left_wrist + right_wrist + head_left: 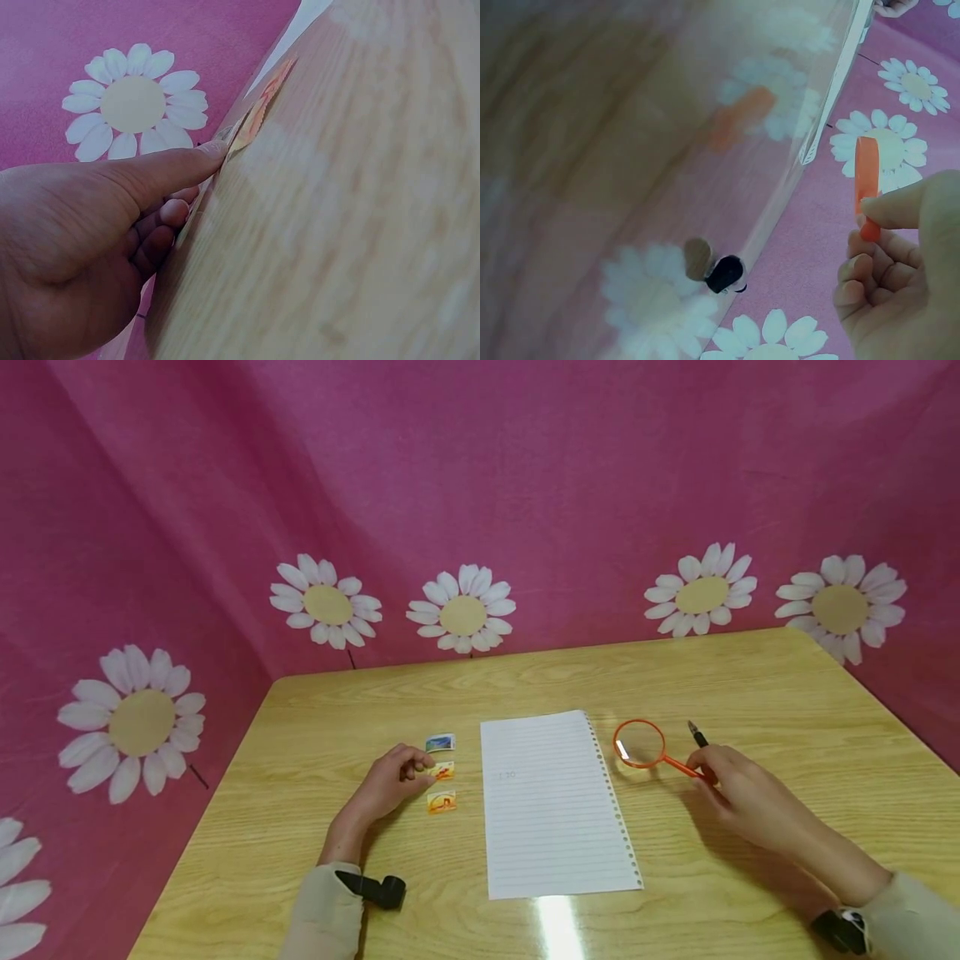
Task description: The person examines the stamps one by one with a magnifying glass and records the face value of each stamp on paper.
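Observation:
Three stamps lie in a column left of a lined sheet: a blue stamp point(440, 742) on top, a yellow-and-red stamp point(446, 771) in the middle and a yellow-orange stamp point(442, 802) below. My left hand point(387, 783) rests beside them, its index finger and thumb at the left edge of the middle stamp; whether they pinch it is unclear. On the right, my right hand point(750, 797) grips the handle of an orange magnifying glass point(678, 766) between thumb and fingers. Its lens is tilted above the table. In the right wrist view the orange magnifying glass point(867, 169) is seen edge-on.
The lined paper point(555, 810), punched along its right edge, bears faint writing at the left. A dark pen point(698, 734) lies just beyond the right hand, partly hidden by it. Behind the wooden table point(420, 706) hangs a pink cloth point(525, 485) with daisies.

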{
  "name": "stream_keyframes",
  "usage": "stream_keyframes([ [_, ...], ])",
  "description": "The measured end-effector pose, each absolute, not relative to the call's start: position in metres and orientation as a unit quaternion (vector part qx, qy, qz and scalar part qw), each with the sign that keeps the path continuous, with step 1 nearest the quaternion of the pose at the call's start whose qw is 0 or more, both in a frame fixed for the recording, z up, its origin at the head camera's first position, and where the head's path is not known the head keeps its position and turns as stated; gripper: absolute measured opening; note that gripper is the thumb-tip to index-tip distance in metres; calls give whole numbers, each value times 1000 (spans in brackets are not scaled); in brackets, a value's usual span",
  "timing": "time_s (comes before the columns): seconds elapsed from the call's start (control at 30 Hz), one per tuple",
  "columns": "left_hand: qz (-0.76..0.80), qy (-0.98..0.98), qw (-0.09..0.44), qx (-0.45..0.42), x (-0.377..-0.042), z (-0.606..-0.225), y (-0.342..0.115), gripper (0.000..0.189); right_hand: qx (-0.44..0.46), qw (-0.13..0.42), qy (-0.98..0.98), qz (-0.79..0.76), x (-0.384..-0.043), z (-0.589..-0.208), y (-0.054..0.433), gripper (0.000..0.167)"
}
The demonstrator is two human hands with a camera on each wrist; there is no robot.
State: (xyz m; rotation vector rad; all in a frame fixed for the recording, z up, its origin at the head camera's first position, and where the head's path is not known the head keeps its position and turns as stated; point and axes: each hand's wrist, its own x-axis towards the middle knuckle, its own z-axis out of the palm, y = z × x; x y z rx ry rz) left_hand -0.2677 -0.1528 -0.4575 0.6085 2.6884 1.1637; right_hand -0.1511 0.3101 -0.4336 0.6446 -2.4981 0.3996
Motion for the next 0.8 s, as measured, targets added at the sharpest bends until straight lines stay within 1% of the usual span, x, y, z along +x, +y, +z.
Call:
stream_keyframes([
  [0.37, 386, 897, 73, 203, -267, -457, -153, 16, 227, 262, -925, 154, -152, -436, 309, 36],
  [0.63, 382, 900, 73, 198, -268, -457, -153, 16, 192, 225, -941, 162, -153, -437, 307, 32],
  [0.8, 378, 903, 73, 190, -269, -457, -152, 17, 174, 194, -950, 171, -153, -436, 306, 25],
])
